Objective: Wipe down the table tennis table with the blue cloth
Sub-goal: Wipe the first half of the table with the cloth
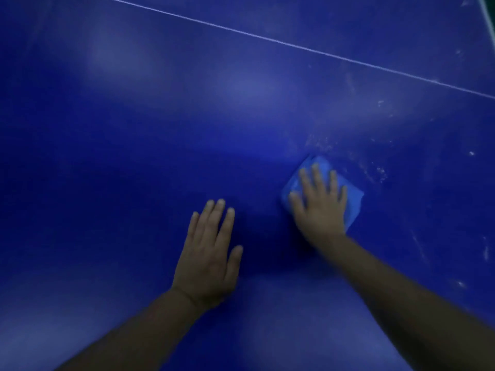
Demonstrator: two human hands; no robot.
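Note:
The dark blue table tennis table (pixel 134 162) fills the whole view. A folded light blue cloth (pixel 355 200) lies flat on it right of centre. My right hand (pixel 320 202) presses down on the cloth with straight, spread fingers and covers most of it. My left hand (pixel 209 253) rests flat on the bare table surface to the left of the cloth, fingers straight, holding nothing.
A thin white line (pixel 294 45) runs across the table from upper left to right. Whitish dust marks and specks (pixel 380 171) are scattered on the surface right of and beyond the cloth. A pale edge strip (pixel 487 12) shows at the top right corner.

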